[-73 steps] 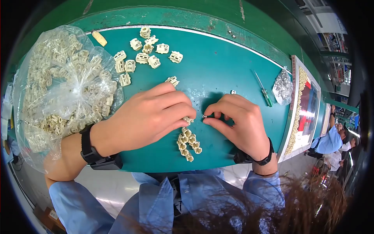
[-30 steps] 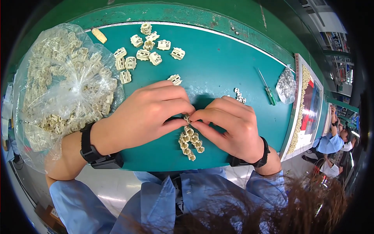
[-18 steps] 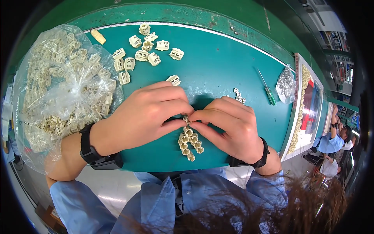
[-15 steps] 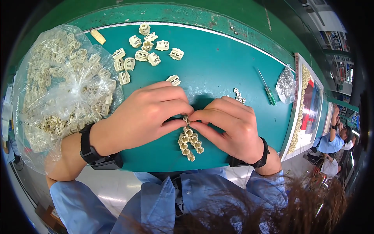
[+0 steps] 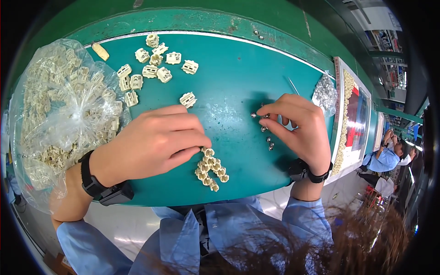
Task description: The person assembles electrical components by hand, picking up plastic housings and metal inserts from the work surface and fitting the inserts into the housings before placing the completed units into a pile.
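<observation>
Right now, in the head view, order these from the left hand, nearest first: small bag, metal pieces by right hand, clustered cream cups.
1. Cream cups: by the left hand.
2. Metal pieces: by the right hand.
3. Small bag: rightmost.

Lit brightly across the flat teal-green tabletop (image 5: pixel 233 82). Glares white on the bulging clear plastic bag (image 5: pixel 78 112). Falls into soft shadow beside the bare right hand (image 5: pixel 300 126). Bends and blackens toward the rim, blurring distant cluttered shelving (image 5: pixel 393 75).
</observation>
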A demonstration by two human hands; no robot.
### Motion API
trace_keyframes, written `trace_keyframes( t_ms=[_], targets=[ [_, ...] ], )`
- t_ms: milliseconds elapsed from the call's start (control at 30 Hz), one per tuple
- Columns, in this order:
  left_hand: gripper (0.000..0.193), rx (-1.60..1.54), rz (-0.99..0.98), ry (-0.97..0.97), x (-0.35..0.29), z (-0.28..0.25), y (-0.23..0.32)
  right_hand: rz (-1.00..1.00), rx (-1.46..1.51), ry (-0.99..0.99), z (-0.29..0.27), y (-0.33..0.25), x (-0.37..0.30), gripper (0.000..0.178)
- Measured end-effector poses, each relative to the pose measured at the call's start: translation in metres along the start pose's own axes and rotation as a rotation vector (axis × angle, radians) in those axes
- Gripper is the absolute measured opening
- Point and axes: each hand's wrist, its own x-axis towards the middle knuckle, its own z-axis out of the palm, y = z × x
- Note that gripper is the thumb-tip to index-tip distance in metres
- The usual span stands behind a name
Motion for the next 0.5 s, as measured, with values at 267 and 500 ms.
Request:
trace_keyframes(
  t_ms=[267, 500],
  targets=[
    [0.033, 0.286, -0.028, 0.29, 0.01, -0.009, 0.007, 0.0, -0.015, -0.002, 0.016, 0.003, 0.002, 0.02],
    [0.031, 0.36, -0.15, 0.234, 0.007, -0.01, 0.005, 0.095, 0.194, -0.079, 0.009, -0.011, 0.001, 0.022]
  ],
)
